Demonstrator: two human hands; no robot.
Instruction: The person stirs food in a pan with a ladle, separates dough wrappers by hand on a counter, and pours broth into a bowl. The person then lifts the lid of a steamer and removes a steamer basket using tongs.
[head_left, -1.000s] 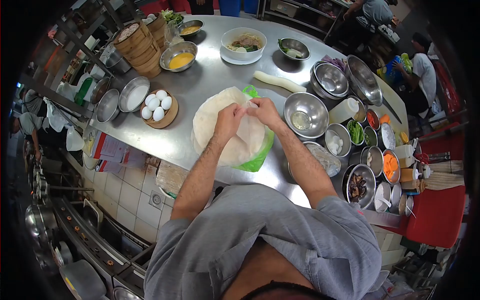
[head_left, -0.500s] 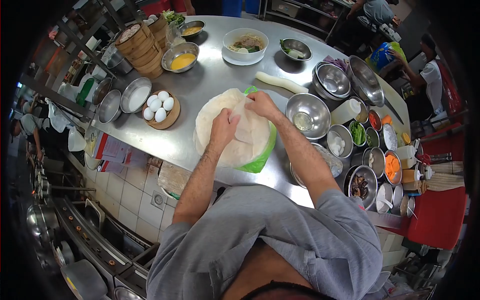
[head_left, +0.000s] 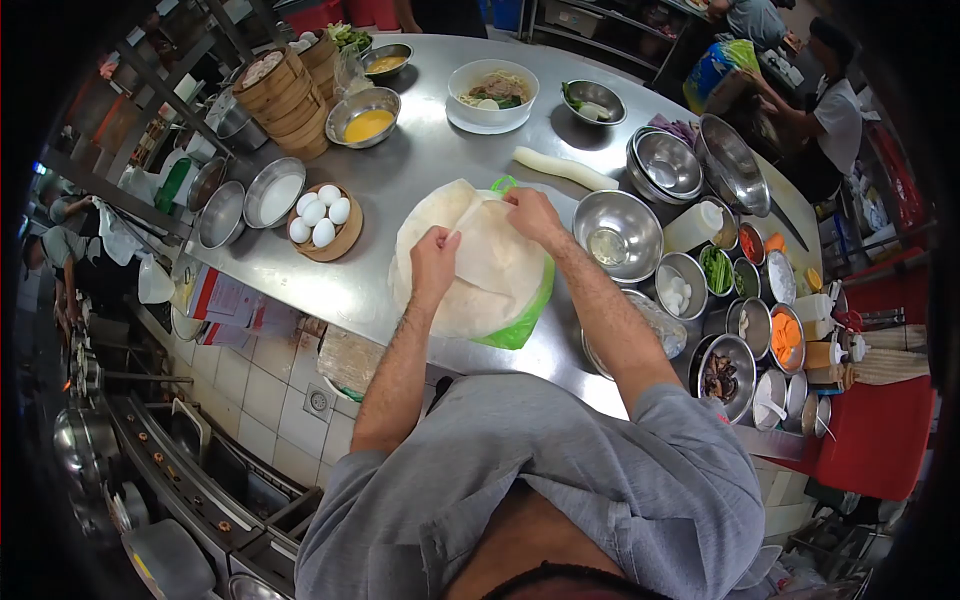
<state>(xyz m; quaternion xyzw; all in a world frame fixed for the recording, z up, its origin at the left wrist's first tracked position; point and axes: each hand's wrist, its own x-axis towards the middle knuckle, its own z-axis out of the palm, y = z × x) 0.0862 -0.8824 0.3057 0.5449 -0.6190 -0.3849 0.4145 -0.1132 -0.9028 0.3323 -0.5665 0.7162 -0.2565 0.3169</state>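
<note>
A green plastic bag [head_left: 518, 325] is partly covered by a stack of pale round sheets [head_left: 462, 312], spread beneath both hands. The top sheet [head_left: 483, 238] is pinched between thumb and fingers by the left hand [head_left: 433, 262] and by the right hand [head_left: 534, 214]. Right of the right hand, a metal bowl [head_left: 640, 234] is set; left of the left hand, eggs [head_left: 314, 213] are held in a round basket [head_left: 345, 241]. Beyond the right hand, a white roll [head_left: 565, 169] is laid.

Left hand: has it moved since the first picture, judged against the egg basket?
Yes. The left hand has moved to the person's left, closer to the basket of eggs.
</note>
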